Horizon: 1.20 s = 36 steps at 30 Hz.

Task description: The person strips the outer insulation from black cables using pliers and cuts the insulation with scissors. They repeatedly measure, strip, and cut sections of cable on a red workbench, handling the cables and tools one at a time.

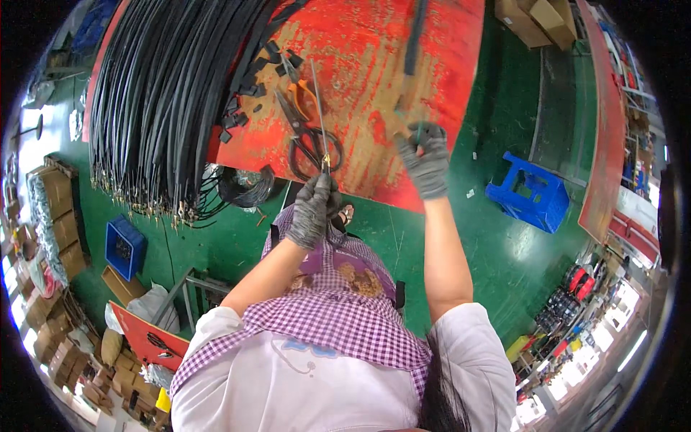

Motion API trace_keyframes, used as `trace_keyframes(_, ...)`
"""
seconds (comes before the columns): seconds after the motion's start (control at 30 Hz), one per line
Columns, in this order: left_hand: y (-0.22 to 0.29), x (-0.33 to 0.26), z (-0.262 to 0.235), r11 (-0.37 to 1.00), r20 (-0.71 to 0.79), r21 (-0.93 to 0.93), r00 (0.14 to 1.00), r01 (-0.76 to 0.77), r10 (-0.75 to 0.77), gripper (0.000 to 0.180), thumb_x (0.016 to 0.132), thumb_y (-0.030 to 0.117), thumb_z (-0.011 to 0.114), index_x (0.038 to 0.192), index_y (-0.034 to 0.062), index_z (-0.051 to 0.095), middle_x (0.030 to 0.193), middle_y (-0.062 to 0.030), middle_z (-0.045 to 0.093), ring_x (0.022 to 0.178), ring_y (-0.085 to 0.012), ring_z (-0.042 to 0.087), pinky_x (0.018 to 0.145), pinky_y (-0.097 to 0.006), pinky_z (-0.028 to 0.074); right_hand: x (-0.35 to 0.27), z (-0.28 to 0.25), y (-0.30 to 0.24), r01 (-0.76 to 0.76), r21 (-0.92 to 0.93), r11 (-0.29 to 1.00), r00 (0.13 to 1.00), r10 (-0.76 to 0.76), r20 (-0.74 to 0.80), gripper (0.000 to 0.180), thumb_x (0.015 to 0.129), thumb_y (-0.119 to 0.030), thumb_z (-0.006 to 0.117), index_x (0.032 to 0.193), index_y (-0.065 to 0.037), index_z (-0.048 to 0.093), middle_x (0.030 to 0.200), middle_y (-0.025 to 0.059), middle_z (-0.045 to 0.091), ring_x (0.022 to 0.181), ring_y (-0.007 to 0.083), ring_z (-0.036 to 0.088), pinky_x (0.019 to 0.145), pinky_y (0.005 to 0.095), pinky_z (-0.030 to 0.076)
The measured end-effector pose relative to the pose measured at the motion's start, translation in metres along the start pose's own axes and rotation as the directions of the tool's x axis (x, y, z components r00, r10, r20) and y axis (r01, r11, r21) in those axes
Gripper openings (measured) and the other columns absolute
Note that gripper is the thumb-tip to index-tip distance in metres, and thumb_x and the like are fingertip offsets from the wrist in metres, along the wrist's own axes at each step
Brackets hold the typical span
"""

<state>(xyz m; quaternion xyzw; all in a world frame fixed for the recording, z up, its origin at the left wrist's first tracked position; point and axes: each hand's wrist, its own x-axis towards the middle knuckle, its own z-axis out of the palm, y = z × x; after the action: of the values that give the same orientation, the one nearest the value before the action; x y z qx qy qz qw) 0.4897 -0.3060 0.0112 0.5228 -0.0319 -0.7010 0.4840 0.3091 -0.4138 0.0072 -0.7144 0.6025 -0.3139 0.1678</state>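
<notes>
My left hand (314, 205), in a grey work glove, is closed at the near edge of the red table (353, 137). It grips a thin metal rod (319, 108) that points away over the tabletop, with a small brass-coloured fitting (326, 160) just above the fingers. My right hand (425, 158), also gloved, hovers over the table's right side; motion smears its fingers, and I cannot make out whether anything is in them. Black-handled scissors (305, 147) lie beside the rod, near orange-handled pliers (299, 99). Beyond my right hand is a blurred black strip (415, 39).
A thick bundle of black cables (155, 93) covers the table's left side, metal ends hanging over the edge. Short black pieces (234, 115) lie scattered beside it. On the green floor stand a blue stool (529, 193) at right and a blue crate (125, 247) at left.
</notes>
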Motion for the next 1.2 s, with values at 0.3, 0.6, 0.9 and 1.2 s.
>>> trace_keyframes(0.3,-0.044,0.003,0.039,0.988,0.239,0.089,0.96,0.128,-0.146,0.03,0.081,0.037,0.04,0.086,0.0087,0.048,0.075,0.0017,0.051,0.046,-0.0051,0.031,0.041,-0.019,0.029,-0.102,-0.07,-0.035,0.622,-0.071,0.78,0.761,-0.581,0.289,0.022,0.06,-0.015,0.054,0.079,-0.005,0.051,0.083,0.0098,0.049,0.084,0.0266,0.047,0.079,0.0396,0.036)
trace_keyframes(0.6,-0.053,0.086,0.103,0.947,0.449,-0.048,0.854,0.317,-0.263,0.024,0.079,0.032,0.045,0.074,0.0086,0.048,0.058,-0.0005,0.048,0.039,-0.0058,0.029,0.033,-0.02,0.025,-0.088,-0.074,-0.007,0.563,0.17,0.809,0.638,-0.556,0.532,0.025,0.058,-0.01,0.051,0.083,-0.009,0.053,0.075,0.0078,0.051,0.075,0.025,0.049,0.067,0.0346,0.042)
trace_keyframes(0.9,-0.046,0.114,0.096,0.963,0.231,0.155,0.939,0.223,-0.254,0.026,0.08,0.031,0.042,0.073,0.0073,0.051,0.056,-0.0026,0.05,0.039,-0.0076,0.036,0.034,-0.022,0.03,-0.013,-0.04,0.023,-0.189,-0.494,0.849,0.681,0.476,0.557,0.042,0.068,-0.033,0.055,0.101,-0.007,0.05,0.072,0.011,0.057,0.07,0.0256,0.054,0.063,0.0331,0.043)
trace_keyframes(1.2,-0.016,0.099,0.1,0.768,0.23,0.64,0.957,-0.01,-0.179,0.03,0.078,0.033,0.045,0.079,0.0049,0.054,0.054,-0.0001,0.045,0.042,-0.0088,0.04,0.039,-0.023,0.034,0.01,-0.025,0.025,-0.091,-0.503,0.859,0.684,0.421,0.595,0.028,0.067,-0.03,0.052,0.085,-0.009,0.056,0.082,0.0143,0.055,0.077,0.0294,0.052,0.068,0.0366,0.042)
